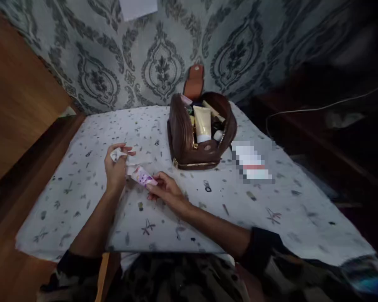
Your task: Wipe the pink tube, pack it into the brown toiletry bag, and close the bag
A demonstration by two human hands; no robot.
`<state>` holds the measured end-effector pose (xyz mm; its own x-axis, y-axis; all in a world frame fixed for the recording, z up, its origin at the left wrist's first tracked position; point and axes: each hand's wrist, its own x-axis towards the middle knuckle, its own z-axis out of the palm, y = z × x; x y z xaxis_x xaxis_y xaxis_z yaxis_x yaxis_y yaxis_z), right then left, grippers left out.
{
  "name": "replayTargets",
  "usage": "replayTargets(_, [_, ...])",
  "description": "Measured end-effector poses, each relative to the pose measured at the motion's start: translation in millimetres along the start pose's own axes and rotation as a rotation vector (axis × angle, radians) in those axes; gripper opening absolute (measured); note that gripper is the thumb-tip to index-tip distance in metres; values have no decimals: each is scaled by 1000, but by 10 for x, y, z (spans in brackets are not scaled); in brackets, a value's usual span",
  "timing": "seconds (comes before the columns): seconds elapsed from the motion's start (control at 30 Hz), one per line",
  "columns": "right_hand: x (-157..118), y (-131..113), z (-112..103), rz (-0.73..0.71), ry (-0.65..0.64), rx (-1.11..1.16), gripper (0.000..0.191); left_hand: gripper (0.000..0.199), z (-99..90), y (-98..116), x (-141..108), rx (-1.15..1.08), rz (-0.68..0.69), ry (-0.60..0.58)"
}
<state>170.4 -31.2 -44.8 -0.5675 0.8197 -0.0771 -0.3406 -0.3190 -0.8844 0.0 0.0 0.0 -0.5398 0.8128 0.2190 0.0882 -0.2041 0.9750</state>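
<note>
Left of the centre of the frame, the right hand [171, 193] was closed on a small pink-and-purple printed pack [141, 175], while the left hand [115, 171] was pinching a white tissue-like piece [116, 154]; near the upper centre, an open brown cosmetic bag [180, 134] stood on the desk [182, 228]

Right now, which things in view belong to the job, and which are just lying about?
In use:
- pink patterned item, in right hand
- white tissue-like piece, in left hand

Apparently lying about:
- open brown bag, perhaps related, with cream tube inside
- pixelated item beside bag
</note>
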Motion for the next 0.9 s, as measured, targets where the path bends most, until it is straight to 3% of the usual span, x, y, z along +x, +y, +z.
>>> replayTargets(0.17, [10,-7,3,63,70,162,51,31,-16,-98,-51,248,250,-119])
replayTargets(0.27, [43,-28,-14,73,116,321,53,47,9,-168,-158,472,499,-255])
replayTargets(0.37, [83,-52,-53,72,126,442,50,59,47,-225,-255,584,619,-366])
replayTargets(0.43, [98,-65,-82,76,101,488,44,61,61,-240,-280,592,632,-392])
replayTargets(0.53, [98,-70,-115,149,13,523,31,61,54,-224,-255,505,599,-339])
replayTargets(0.7, [88,-39,-131,292,-84,505,22,54,3,-177,-155,298,342,-325])
replayTargets(0.9, [70,-47,-82,227,-34,314,33,35,-30,-135,-78,324,400,-107])
